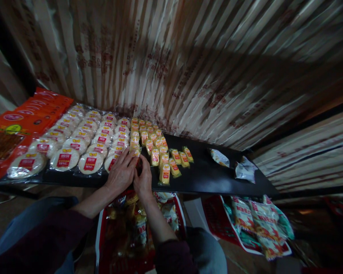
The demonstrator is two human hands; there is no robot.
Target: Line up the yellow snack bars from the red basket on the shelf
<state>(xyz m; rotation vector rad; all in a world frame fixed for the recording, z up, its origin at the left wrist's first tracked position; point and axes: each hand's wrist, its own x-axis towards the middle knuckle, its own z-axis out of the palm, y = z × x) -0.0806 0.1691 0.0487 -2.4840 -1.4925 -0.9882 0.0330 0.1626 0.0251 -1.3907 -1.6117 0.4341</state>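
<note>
My left hand (120,172) reaches over the front edge of a black bench (200,177), its fingers bent together at the near end of a row of small yellow wrapped snacks (135,140). Its fingertips touch the nearest pack. Right beside it, my right hand (143,179) is curled closed, with the fingers turned towards the left hand. Something dark shows between the two hands, too dim to name. To the right, more yellow snacks (165,173) stand in rows. On the left lie overlapping rows of round white wrapped crackers (90,163) with red labels.
A large orange packet (31,110) lies at the bench's left end. Two silvery wrapped packs (245,170) lie towards its right end. Below are a red-and-white box (98,232) of packets and a red basket (221,222) of snack bags. Printed, pleated sheeting (160,57) hangs behind.
</note>
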